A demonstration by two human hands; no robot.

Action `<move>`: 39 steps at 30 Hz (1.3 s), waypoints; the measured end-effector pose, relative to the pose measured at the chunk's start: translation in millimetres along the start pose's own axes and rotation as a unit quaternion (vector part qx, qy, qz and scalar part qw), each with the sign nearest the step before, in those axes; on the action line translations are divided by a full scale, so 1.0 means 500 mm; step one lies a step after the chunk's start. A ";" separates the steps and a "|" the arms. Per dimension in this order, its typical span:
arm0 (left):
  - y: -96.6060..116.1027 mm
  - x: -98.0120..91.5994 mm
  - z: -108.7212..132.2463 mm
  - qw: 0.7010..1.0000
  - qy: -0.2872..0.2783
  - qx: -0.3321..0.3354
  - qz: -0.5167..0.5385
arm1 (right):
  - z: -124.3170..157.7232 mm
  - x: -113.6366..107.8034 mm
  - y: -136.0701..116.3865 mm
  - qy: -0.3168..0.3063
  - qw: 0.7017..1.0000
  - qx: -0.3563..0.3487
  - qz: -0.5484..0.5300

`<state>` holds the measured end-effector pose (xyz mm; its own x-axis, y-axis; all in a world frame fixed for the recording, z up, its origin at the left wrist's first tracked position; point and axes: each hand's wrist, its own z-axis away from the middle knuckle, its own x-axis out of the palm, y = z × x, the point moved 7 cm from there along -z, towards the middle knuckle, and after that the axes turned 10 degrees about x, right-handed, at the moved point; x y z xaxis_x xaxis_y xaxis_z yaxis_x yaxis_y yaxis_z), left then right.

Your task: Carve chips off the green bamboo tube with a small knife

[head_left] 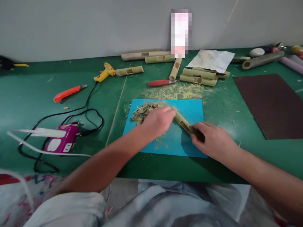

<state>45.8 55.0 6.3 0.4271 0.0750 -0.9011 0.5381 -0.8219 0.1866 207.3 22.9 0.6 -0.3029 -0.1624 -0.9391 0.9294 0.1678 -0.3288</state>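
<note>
One bamboo tube (182, 120) over the blue mat (195, 108), tabletop's (151, 167) front edge — right hand (210, 137) grips its near end, left hand's (161, 121) fingers curl by the far one, can't tell if gripping.

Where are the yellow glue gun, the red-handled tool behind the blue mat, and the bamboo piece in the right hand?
Yellow glue gun (103, 75): head view, on its body.
Red-handled tool (159, 83): head view, on its handle.
Bamboo piece (179, 117): head view, on its wall beside the cut opening.
</note>
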 end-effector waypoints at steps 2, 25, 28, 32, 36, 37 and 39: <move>0.006 0.010 -0.002 0.999 -0.024 0.022 0.026 | 0.000 0.003 -0.001 -0.008 1.000 -0.004 0.000; -0.001 0.000 0.002 0.999 -0.025 -0.008 -0.044 | 0.003 0.004 -0.002 -0.008 1.000 -0.007 -0.003; -0.002 -0.002 -0.002 0.999 -0.015 -0.002 -0.042 | 0.002 0.001 -0.003 0.001 1.000 -0.009 -0.006; 0.006 -0.008 -0.004 0.998 -0.019 -0.002 -0.058 | 0.002 0.001 -0.003 0.000 1.000 -0.011 -0.003; 0.013 -0.011 -0.001 0.999 -0.023 -0.011 -0.046 | 0.003 0.002 0.001 0.000 1.000 -0.012 -0.012; 0.009 -0.015 0.001 0.998 -0.015 -0.027 -0.055 | 0.003 0.001 0.002 0.004 1.000 -0.011 -0.013; 0.004 -0.015 0.002 0.997 -0.015 -0.042 -0.064 | 0.002 0.002 0.003 0.004 1.000 -0.013 -0.014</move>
<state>42.9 52.2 12.8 0.3291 0.1583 -0.9309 0.6460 -0.7568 0.0997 208.5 21.7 -0.8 -0.3313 -0.1594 -0.9300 0.9144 0.1886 -0.3581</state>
